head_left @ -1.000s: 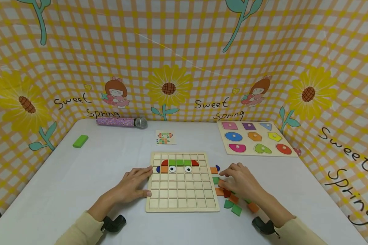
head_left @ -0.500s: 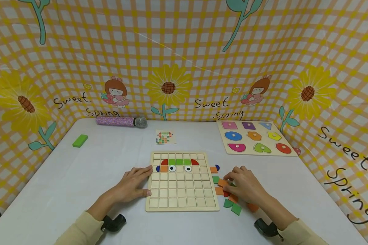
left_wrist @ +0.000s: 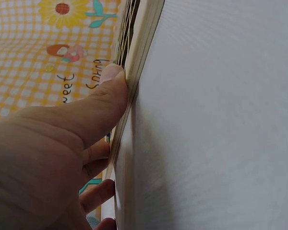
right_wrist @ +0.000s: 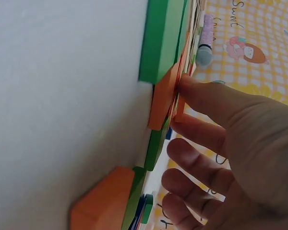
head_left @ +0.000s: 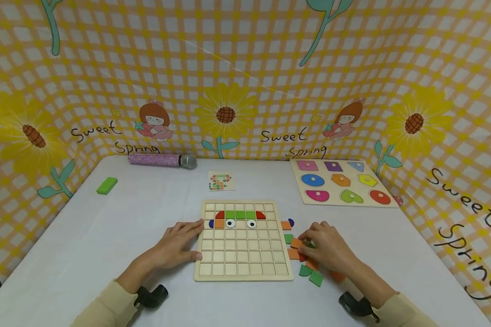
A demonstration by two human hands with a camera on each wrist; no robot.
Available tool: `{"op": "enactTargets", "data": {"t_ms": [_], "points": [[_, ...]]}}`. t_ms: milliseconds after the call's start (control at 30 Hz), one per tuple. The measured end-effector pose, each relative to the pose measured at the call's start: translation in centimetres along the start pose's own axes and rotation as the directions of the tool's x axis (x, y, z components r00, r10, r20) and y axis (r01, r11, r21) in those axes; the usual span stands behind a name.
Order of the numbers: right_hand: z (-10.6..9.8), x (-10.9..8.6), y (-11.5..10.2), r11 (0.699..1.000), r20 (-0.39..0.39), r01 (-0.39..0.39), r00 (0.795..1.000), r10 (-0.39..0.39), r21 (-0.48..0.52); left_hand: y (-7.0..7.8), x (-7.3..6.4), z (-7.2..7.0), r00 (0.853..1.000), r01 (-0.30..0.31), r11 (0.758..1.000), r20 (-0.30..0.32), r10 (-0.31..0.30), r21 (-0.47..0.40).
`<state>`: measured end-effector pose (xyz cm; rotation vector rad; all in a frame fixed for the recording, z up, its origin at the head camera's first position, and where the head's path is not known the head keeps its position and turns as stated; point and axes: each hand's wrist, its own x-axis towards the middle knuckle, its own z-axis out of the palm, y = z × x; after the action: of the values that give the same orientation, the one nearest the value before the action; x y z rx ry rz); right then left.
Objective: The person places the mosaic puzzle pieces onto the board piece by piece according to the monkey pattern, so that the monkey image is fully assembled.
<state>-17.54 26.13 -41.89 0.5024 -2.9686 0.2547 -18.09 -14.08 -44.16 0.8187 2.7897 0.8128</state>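
Observation:
A wooden grid board [head_left: 245, 259] lies mid-table, with red, green, orange and blue tiles and two eye discs [head_left: 251, 224] in its upper rows. My left hand [head_left: 175, 245] rests along the board's left edge, fingers extended; in the left wrist view the thumb [left_wrist: 108, 91] touches the rim. To the board's right, my right hand [head_left: 329, 247] pinches an orange square tile [head_left: 296, 243] between thumb and index finger. The right wrist view shows that tile edge-on, with the other fingers loosely bent. Beneath this hand lies a pile of loose tiles [head_left: 316, 278], partly hidden.
Behind the board lies a small pattern card [head_left: 222, 180]. A glittery microphone [head_left: 159, 160] and a green block [head_left: 107, 185] are at the left. A shape-puzzle board [head_left: 345, 182] lies at the back right. A checked cloth [head_left: 245, 68] rises behind the table.
My right hand has come down slightly toward the pile, and its thumb and index finger have closed on the orange tile. My left hand stays at the board's edge.

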Motion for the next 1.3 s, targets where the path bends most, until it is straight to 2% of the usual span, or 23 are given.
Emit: {"op": "enactTargets", "data": {"t_ms": [200,333,433,667,867,1133,1300], "points": [[-0.6,0.3,-0.4,0.999,-0.063,0.017,0.998,-0.015,0.032,0.3,0.1,-0.4,1.000,0.002,1.000,-0.004,-0.002,0.009],[-0.8,0.5,-0.9,0.996,-0.070,0.038,0.997,-0.033,0.076,0.3,0.1,-0.3,1.000,0.026,1.000,0.011,-0.026,-0.003],[-0.9,0.8,-1.5,0.995,-0.078,0.061,0.995,-0.055,0.075,0.4,0.1,-0.4,1.000,0.023,1.000,0.022,-0.023,-0.002],[-1.3,2.9,-3.7,0.987,-0.082,0.129,0.989,-0.121,0.100,0.6,0.1,-0.4,1.000,0.009,1.000,0.013,-0.009,0.001],[-1.1,4.8,-4.9,0.973,-0.095,0.205,0.976,-0.195,0.110,0.4,-0.1,-0.3,1.000,-0.011,1.000,-0.001,0.011,-0.010],[-0.3,6.6,-4.8,0.976,0.003,0.155,0.987,-0.158,0.154,0.2,0.1,-0.1,1.000,-0.011,1.000,0.006,0.011,0.010],[0.4,7.0,-4.6,0.979,0.027,0.134,0.990,-0.139,0.156,0.3,0.0,-0.1,1.000,-0.009,1.000,0.003,0.009,0.013]]}}
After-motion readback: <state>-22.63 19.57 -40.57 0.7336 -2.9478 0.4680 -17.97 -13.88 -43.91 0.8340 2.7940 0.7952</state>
